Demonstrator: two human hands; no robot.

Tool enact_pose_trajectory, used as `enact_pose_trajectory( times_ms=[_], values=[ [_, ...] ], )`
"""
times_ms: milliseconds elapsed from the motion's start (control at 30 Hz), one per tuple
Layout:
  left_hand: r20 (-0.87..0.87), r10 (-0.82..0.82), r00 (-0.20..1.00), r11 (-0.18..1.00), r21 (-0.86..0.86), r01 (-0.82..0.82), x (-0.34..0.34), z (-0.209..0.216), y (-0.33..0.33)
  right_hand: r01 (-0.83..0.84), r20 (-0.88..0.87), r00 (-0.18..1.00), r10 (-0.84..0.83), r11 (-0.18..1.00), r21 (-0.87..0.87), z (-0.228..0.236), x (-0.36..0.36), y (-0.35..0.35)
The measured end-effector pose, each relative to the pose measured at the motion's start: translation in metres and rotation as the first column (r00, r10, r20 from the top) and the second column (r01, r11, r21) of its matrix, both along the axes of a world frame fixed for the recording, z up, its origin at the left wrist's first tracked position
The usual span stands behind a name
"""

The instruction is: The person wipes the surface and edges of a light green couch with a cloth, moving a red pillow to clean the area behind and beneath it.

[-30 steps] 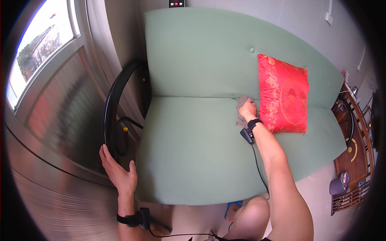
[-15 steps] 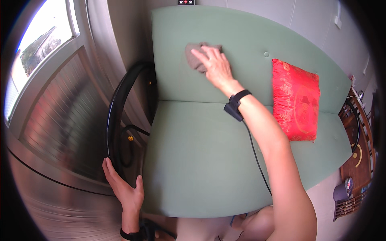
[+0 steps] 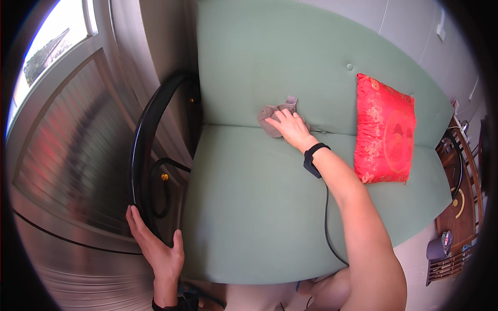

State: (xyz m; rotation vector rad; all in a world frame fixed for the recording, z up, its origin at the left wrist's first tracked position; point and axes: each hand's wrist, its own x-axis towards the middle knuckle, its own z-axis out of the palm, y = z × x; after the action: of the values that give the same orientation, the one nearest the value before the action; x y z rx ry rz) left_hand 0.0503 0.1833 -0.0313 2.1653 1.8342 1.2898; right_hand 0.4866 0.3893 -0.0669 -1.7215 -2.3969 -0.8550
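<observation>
A pale green sofa [image 3: 259,207] fills the middle of the view. My right hand [image 3: 289,127] presses a grey cloth [image 3: 272,111] flat against the lower part of the sofa's backrest, just above the seat. A black band with a cable sits on that wrist. My left hand [image 3: 155,246] grips the sofa's curved black metal armrest [image 3: 141,150] at the front left corner. A red embroidered cushion [image 3: 384,129] leans against the backrest to the right of the cloth.
A metal door with a window [image 3: 67,135] stands to the left of the sofa. A dark wooden side table [image 3: 459,202] with small objects is at the right edge. My knee shows below the seat's front edge.
My right hand with the cloth swept from beside the cushion up and left across the backrest, then came down to its lower part. My left hand stayed on the armrest.
</observation>
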Motion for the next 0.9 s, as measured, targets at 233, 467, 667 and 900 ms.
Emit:
enact_pose_trajectory(
  times_ms=[233,467,667,900],
  values=[
    [0.001,0.006,1.0,1.0,-0.006,-0.006,0.009,0.003,0.004,0.151,0.015,0.988,-0.153,0.944,-0.293,0.025,0.013,-0.019],
    [-0.036,0.013,0.999,1.0,0.022,-0.012,0.001,0.002,0.0,0.232,-0.501,0.863,-0.064,0.931,0.281,0.127,0.041,-0.029],
    [-0.051,0.034,0.998,0.999,0.024,-0.033,0.011,0.001,0.002,0.436,-0.819,0.572,-0.054,0.866,0.247,0.142,0.095,-0.003],
    [-0.045,0.057,0.997,0.996,0.065,-0.054,0.005,-0.007,0.003,0.262,-0.591,0.803,-0.08,0.938,0.229,0.029,0.065,-0.016]
  ],
)
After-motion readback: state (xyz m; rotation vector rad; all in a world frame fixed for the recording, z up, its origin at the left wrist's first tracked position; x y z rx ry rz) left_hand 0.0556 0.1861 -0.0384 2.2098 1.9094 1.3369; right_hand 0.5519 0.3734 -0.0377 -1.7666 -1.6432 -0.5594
